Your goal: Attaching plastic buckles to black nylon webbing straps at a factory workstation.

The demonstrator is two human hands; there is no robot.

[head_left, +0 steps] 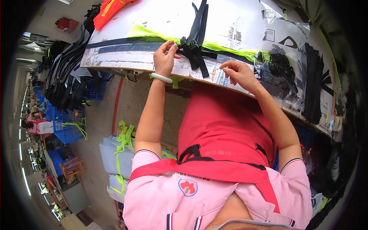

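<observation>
A black plastic buckle [190, 46] with black webbing straps [200, 25] lies on the worn white worktable [153, 63]. Behind and beneath it, a neon-yellow strip [226, 48] runs sideways along the table. At the buckle's left side is my left hand [165, 60], its thumb and fingers bent together by the strip; whatever is between them is hidden. My right hand [239, 74] hovers over the table's near edge, right of the hanging strap ends. Its fingers are loosely curved and apart, with nothing visible in them.
A clear plastic bag [281, 61] of black items lies at the right, beside a bundle of black straps [314, 82]. Orange fabric [109, 13] sits at the far left. Many dark straps [67, 73] hang left of the table, near blue crates [67, 122]. Tied grey-blue bundles [111, 157] stand below.
</observation>
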